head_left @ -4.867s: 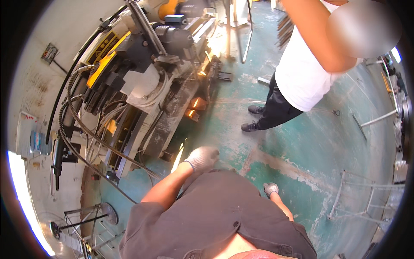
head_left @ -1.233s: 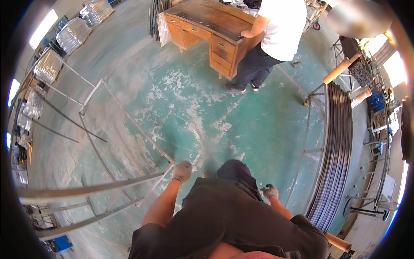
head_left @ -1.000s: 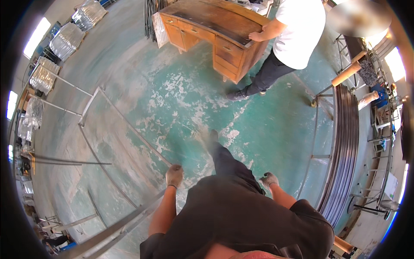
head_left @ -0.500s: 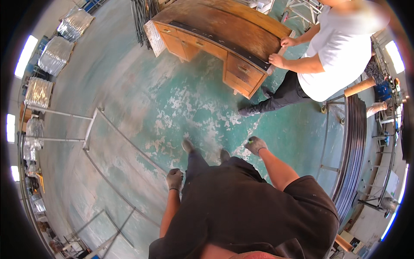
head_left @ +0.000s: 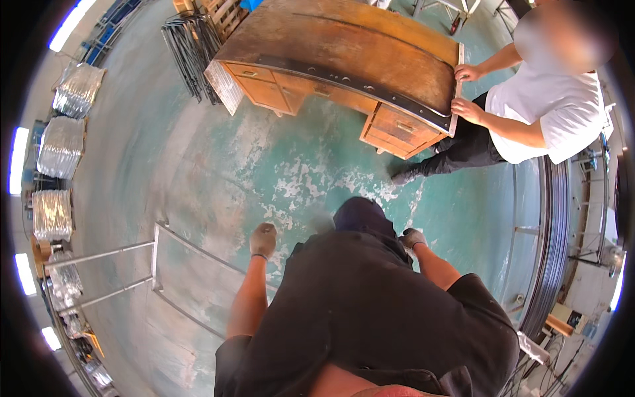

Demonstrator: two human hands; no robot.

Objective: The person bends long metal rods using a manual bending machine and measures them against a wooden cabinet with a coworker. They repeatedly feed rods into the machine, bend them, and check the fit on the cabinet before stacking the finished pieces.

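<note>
My left hand, in a grey-beige work glove, hangs in front of me over the green floor, its fingers curled into a fist with nothing showing in it. My right hand, gloved too, is held low beside my right thigh. Its fingers are closed, and whatever they may hold is too small to make out. Ahead stands a worn wooden desk with drawers and a dark strip along its front edge. At its right end, a person in a white T-shirt has both hands on the edge. Neither of my hands touches the desk.
A metal frame lies at my left on the floor. Dark metal rods are bundled beside the desk's left end. Long bars are stacked on the right, and wrapped pallets line the left wall.
I have stepped forward, and the desk appears nearer and further right. My left hand has swung forward, while my right has drawn back toward my thigh. The person still grips the desk edge.
</note>
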